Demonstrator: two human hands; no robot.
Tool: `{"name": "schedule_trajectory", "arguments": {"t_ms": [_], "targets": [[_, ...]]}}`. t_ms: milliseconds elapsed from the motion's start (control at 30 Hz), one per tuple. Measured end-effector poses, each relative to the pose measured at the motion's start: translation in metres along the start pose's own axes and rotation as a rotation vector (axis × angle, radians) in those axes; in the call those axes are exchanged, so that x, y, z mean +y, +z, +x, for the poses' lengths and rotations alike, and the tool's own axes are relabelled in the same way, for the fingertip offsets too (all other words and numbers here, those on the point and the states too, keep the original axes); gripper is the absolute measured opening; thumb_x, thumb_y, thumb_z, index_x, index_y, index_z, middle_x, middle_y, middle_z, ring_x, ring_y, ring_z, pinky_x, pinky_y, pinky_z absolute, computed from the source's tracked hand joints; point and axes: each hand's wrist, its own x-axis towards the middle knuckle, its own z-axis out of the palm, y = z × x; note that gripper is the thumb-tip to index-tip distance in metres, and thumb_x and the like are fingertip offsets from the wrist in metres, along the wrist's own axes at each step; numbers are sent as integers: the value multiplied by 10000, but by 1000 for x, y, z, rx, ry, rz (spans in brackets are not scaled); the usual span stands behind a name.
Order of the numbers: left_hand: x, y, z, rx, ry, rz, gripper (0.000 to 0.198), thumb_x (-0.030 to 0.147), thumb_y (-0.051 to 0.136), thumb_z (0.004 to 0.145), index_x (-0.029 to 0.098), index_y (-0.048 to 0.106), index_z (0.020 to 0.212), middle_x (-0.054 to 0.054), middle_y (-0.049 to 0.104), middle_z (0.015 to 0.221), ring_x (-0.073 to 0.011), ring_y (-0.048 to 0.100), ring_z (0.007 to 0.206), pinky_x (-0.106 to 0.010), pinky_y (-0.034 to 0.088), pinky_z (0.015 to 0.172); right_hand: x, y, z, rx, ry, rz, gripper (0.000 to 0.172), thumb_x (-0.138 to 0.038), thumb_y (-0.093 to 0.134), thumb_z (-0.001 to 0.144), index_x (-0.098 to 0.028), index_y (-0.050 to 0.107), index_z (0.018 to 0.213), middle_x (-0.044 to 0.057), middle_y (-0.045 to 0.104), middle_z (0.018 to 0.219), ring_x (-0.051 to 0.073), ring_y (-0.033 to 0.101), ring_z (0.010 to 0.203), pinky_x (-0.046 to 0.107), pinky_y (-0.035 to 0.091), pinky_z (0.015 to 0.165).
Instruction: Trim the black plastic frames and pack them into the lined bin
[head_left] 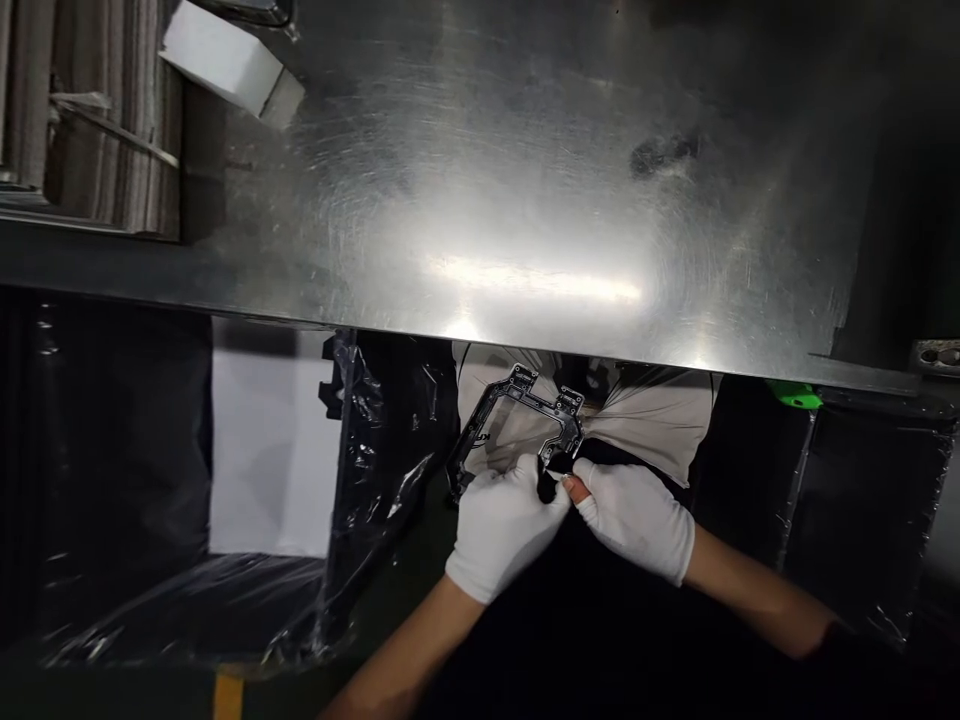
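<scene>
We've got one black frame [537, 402], held just off the near edge of the worktop [525, 180]. Two white-gloved hands: our left hand [504, 528] has its grip clamped on the frame; our right hand [637, 515] is at the near end, can't tell what its grip pinches. Worktop, far left: one white box [217, 55] beside one stack of sheets [116, 125]. One green piece [796, 394] at right edge.
</scene>
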Motion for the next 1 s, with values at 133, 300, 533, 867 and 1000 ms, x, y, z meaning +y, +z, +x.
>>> {"name": "schedule_trajectory", "arguments": {"t_ms": [133, 300, 533, 867, 1000], "targets": [[-1, 2, -1, 35, 77, 99, 329, 488, 650, 932, 205, 669, 766, -73, 640, 551, -291, 648, 569, -384, 392, 642, 0, 0, 0, -3, -7, -13, 403, -431, 332, 1196, -184, 644, 1129, 79, 794, 947, 224, 765, 796, 311, 357, 625], [-2, 6, -3, 61, 69, 156, 347, 508, 662, 921, 198, 676, 768, -72, 663, 555, -288, 674, 564, -383, 425, 630, -1, 1, 1, -21, 19, -11, 419, -443, 335, 1193, -192, 660, 1111, 79, 802, 932, 231, 775, 794, 315, 359, 618], [1, 6, -3, 138, 53, 184, 357, 494, 692, 870, 206, 633, 668, -42, 596, 475, -261, 625, 471, -349, 399, 547, -9, 6, 1, -20, 99, 49, 408, -420, 326, 1199, -200, 662, 1126, 48, 808, 934, 227, 786, 789, 308, 391, 611], [8, 0, -2, -30, -63, 200, 515, 614, 600, 925, 199, 645, 623, -67, 604, 465, -275, 664, 502, -337, 367, 547, -15, 7, 1, -37, 178, 68, 391, -395, 313, 1200, -192, 641, 1139, 63, 807, 961, 236, 792, 811, 306, 402, 613], [17, -2, 2, -141, -168, 183, 545, 657, 548, 957, 191, 689, 713, -93, 660, 543, -295, 686, 566, -343, 375, 581, -7, 10, 0, 7, 146, 160, 384, -396, 303, 1198, -192, 617, 1113, 56, 775, 916, 210, 755, 775, 287, 396, 631]]}}
